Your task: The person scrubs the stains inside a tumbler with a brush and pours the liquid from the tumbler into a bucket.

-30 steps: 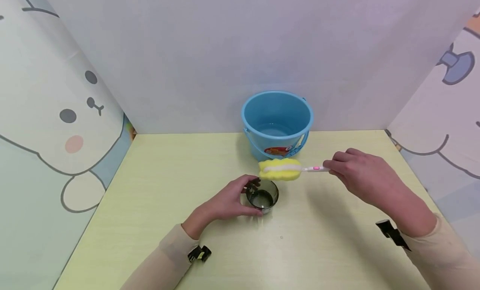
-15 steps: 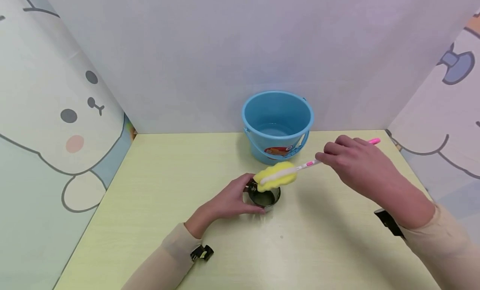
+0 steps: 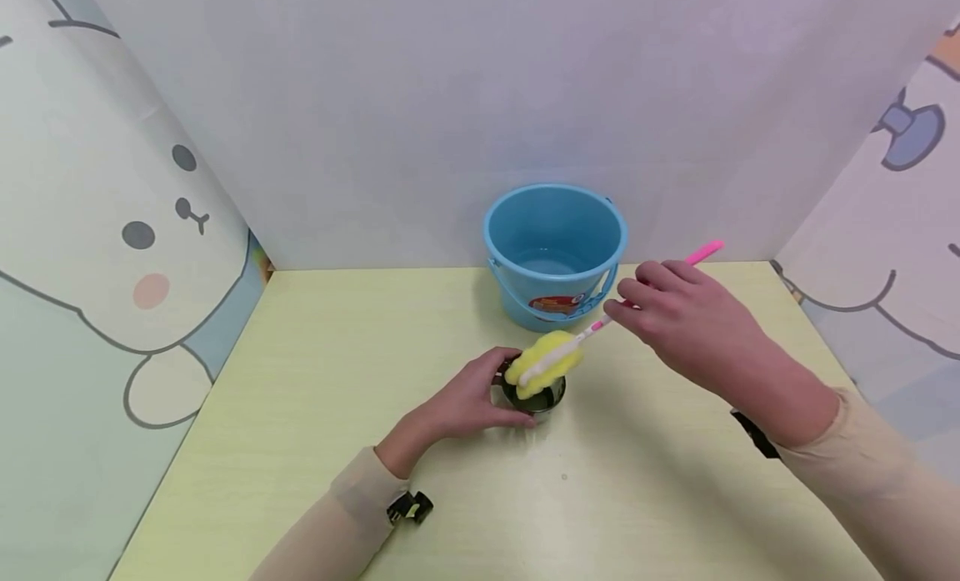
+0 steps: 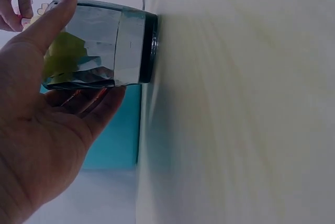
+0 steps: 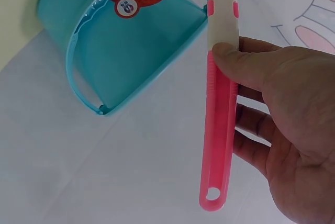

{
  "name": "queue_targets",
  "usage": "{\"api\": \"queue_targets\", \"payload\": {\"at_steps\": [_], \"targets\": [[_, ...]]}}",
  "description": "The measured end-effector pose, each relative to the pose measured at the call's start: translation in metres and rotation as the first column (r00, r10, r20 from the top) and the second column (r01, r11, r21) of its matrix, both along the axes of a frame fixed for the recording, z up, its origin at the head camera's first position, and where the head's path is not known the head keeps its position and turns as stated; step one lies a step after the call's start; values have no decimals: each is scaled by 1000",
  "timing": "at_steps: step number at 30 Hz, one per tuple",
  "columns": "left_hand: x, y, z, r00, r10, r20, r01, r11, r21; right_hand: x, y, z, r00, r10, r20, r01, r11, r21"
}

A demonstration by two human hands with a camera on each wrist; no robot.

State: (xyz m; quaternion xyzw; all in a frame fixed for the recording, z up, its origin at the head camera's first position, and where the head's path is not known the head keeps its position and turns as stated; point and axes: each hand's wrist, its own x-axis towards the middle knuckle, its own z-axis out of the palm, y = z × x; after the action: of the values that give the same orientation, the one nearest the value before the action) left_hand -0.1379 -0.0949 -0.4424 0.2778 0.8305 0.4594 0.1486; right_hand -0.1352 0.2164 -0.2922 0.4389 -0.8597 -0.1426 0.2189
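Note:
My left hand (image 3: 472, 398) grips a dark, see-through glass cup (image 4: 104, 46) round its side, thumb on one side and fingers on the other. The cup stands upright on the table, mouth up. Between thumb and fingers, my right hand (image 3: 682, 331) holds a sponge cup brush by its pink handle (image 5: 219, 130). Its yellow sponge head (image 3: 546, 360) slants down to the left, with its tip in the cup's mouth. Through the glass in the left wrist view, the yellow sponge (image 4: 65, 54) shows inside the upper part of the cup.
Behind the cup, a light blue bucket (image 3: 517, 293) with its handle lowered stands near the back of the pale wooden table (image 3: 360, 331). A plain light curtain (image 3: 375, 131) hangs behind, and cartoon-printed sheets (image 3: 75, 331) flank the table.
My right hand has moved left, tilting the brush from nearly level to steeply slanted. The sponge head has come down into the cup's mouth. My left hand and the cup have shifted slightly right.

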Motion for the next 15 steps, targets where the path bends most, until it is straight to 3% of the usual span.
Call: {"api": "queue_targets", "payload": {"at_steps": [5, 10, 15], "targets": [[-1, 2, 0, 1000, 3, -6, -3, 1000, -5, -4, -9, 0, 996, 55, -63, -54, 998, 10], [-1, 4, 0, 1000, 10, -8, -10, 1000, -7, -7, -20, -2, 979, 148, -143, -149, 989, 3], [-1, 6, 0, 1000, 12, -9, -12, 1000, 8, -10, -31, -4, 960, 197, -198, -187, 980, 67]]}}
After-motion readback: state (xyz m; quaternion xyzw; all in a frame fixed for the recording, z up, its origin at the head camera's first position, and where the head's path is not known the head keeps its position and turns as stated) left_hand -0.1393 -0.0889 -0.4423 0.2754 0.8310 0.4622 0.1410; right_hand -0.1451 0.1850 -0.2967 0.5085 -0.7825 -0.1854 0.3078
